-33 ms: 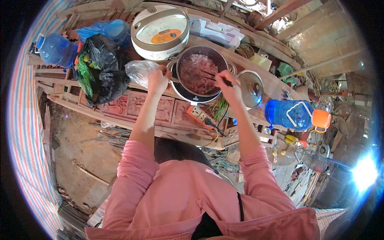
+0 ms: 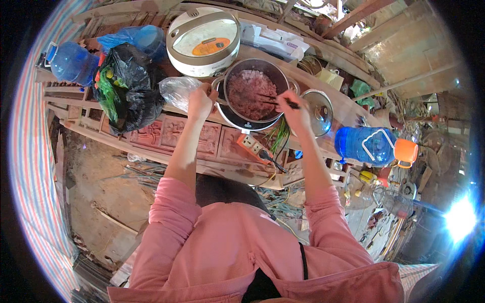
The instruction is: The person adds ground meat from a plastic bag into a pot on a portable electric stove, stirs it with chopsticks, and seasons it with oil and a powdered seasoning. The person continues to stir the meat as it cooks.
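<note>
Right hand (image 2: pixel 295 112): fingers pinched on dark chopsticks (image 2: pixel 270 99), tips in the minced meat (image 2: pixel 250 93). Left hand (image 2: pixel 201 102): fingers curled round the pot (image 2: pixel 252 91) rim, seemingly on a handle, though the view is poor. Pot sits mid-worktop (image 2: pixel 172 134), on a round cooker base. Glass lid (image 2: pixel 318 111) just right; rice cooker (image 2: pixel 203 40) behind; black bag (image 2: pixel 129 88) left; blue jug (image 2: pixel 371 146) at right end.

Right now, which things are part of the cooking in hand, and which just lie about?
In use: round metal pot of minced pink meat; dark chopsticks in right hand; left hand at pot's rim.

Lying about: white rice cooker; glass lid; black plastic bag; blue water jug.
</note>
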`<act>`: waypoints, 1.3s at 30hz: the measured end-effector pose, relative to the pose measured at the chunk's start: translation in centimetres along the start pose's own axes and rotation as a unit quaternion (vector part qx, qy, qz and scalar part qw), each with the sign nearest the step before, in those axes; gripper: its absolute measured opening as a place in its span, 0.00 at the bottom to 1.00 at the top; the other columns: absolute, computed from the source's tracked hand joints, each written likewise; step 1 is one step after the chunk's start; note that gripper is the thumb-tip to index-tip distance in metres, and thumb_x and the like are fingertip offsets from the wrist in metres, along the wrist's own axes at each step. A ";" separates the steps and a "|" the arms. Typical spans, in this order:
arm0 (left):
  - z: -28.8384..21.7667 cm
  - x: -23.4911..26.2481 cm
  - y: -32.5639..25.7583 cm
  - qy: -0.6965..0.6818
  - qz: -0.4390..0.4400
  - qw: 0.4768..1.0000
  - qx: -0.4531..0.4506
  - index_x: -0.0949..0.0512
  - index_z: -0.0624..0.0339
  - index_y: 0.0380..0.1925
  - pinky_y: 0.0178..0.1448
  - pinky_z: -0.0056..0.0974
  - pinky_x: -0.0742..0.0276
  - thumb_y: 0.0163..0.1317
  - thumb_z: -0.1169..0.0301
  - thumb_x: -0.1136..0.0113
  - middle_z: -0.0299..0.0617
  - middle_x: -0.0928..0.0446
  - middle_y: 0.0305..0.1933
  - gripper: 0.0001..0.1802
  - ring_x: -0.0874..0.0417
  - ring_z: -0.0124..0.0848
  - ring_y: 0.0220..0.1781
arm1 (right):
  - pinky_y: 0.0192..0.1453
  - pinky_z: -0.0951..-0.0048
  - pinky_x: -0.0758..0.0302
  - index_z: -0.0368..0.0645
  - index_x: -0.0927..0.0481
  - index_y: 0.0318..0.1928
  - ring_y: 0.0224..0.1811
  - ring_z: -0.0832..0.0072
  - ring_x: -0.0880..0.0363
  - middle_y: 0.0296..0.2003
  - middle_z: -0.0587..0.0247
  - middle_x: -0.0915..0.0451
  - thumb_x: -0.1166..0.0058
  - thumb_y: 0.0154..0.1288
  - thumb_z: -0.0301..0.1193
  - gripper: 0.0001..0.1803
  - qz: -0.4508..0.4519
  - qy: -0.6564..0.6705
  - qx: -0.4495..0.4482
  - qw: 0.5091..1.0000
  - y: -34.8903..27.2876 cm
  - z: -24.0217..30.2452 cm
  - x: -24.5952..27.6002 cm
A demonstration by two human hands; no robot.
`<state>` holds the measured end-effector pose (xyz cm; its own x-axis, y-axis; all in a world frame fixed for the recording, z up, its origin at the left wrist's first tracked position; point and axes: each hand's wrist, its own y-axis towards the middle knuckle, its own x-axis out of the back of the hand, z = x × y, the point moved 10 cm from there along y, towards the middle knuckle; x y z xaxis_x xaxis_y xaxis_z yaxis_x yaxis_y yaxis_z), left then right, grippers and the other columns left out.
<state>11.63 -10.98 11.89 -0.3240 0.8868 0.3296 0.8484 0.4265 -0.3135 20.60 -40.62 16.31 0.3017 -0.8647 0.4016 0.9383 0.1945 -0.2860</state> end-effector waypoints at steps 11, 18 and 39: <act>0.3 0.8 -0.3 0.121 -0.006 0.992 -0.042 0.22 0.63 0.44 0.49 0.57 0.22 0.69 0.58 0.45 0.61 0.18 0.40 0.18 0.16 0.60 0.45 | 0.57 0.57 0.25 0.42 0.19 0.48 0.49 0.53 0.20 0.42 0.55 0.18 0.39 0.65 0.27 0.11 0.050 -0.225 0.313 0.921 -5.2 6.9 -4.1; 1.1 19.7 -6.9 0.029 -0.322 0.923 -0.210 0.23 0.63 0.49 0.53 0.52 0.22 0.66 0.76 0.42 0.55 0.19 0.44 0.12 0.17 0.54 0.49 | 0.64 0.57 0.29 0.43 0.18 0.50 0.60 0.54 0.28 0.55 0.54 0.24 0.43 0.56 0.17 0.19 0.131 -0.397 0.338 0.843 -8.4 8.3 -4.7; 15.1 34.8 10.2 0.085 -0.368 0.925 -0.052 0.26 0.62 0.56 0.56 0.54 0.24 0.50 0.76 0.33 0.62 0.19 0.46 0.30 0.19 0.62 0.52 | 0.61 0.56 0.26 0.40 0.18 0.50 0.56 0.53 0.25 0.52 0.53 0.22 0.43 0.58 0.18 0.17 -0.035 -0.390 0.249 0.886 -17.7 13.3 -6.2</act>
<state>2.68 26.88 6.67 -0.7666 0.3195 0.5571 0.4634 0.8758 0.1354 4.38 -32.56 30.48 0.0832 -0.3369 0.9379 0.8585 0.5021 0.1042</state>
